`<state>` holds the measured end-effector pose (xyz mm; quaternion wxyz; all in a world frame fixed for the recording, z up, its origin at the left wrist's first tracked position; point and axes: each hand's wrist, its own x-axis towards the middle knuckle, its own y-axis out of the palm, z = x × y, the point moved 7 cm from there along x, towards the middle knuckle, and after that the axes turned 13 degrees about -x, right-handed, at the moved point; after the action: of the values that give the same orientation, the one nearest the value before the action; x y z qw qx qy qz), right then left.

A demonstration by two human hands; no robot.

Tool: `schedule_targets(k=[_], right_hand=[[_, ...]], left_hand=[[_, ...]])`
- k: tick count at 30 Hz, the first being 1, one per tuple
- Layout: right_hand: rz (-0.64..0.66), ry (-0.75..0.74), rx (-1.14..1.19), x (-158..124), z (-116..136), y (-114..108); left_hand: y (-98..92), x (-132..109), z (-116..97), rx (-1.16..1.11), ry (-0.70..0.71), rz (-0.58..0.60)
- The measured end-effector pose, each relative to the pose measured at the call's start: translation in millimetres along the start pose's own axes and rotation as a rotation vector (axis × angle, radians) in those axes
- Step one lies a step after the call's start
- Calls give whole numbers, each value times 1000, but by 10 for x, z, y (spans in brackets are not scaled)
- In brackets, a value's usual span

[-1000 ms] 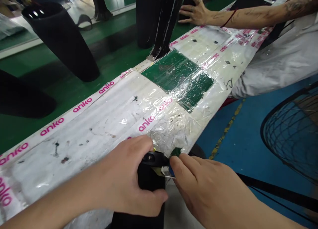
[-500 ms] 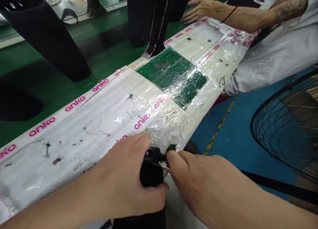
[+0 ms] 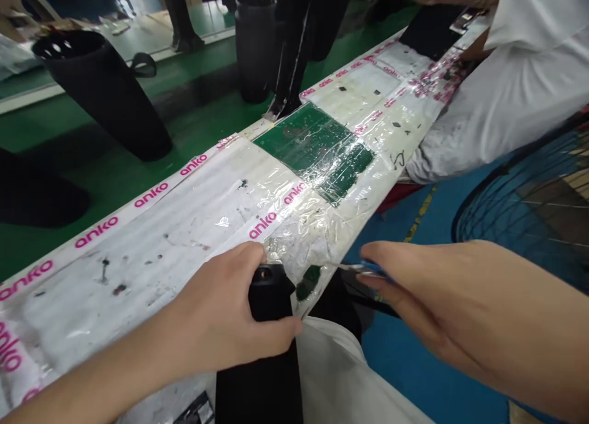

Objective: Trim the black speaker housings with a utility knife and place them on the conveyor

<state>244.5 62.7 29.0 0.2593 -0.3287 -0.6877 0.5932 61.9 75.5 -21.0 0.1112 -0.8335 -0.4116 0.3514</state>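
Observation:
My left hand point(image 3: 221, 313) is wrapped round the upper end of a long black piece point(image 3: 260, 375), with a small round hole in its end face. The piece rests at the near edge of the taped white bench point(image 3: 193, 221). Off to its right, past that edge, my right hand point(image 3: 473, 313) pinches a small blue-handled tool point(image 3: 370, 268). A thin metal tip points left from it, apart from the black piece. I cannot make out what kind of tool it is; my fingers cover most of it.
Black tapered tubes point(image 3: 105, 99) stand on the green surface point(image 3: 197, 99) beyond the bench. A dark post point(image 3: 292, 50) rises behind it. Another person in light clothing point(image 3: 529, 86) sits at the far right, near a wire-guarded fan point(image 3: 515, 197). A dark sheet point(image 3: 427, 31) lies on the far end.
My right hand has drawn back to the right from the black piece, bringing the tool's tip into view. My left hand keeps its hold. The other person's arm has moved up and away.

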Motion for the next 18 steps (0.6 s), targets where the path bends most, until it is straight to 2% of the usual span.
schedule_targets(k=[1,3,6,8,12,18], right_hand=[[-68,9,27,-47,-18,-46],[-120,-25,88,-95,57,-48],[-174,-63,55,-81,282,40],[-199,-72,37,-48,406,116],[-155,-88,70,28,487,240],[-90,-98,112,115,485,256]], left_hand=[[-11,-28,26,-29,-14,18],[-9,-75,76,-121,-40,101],[-22,-88,106,-244,-21,210],[-43,-58,120,-292,4,232],[-47,-2,159,-354,21,229],[-48,12,146,-326,38,238]])
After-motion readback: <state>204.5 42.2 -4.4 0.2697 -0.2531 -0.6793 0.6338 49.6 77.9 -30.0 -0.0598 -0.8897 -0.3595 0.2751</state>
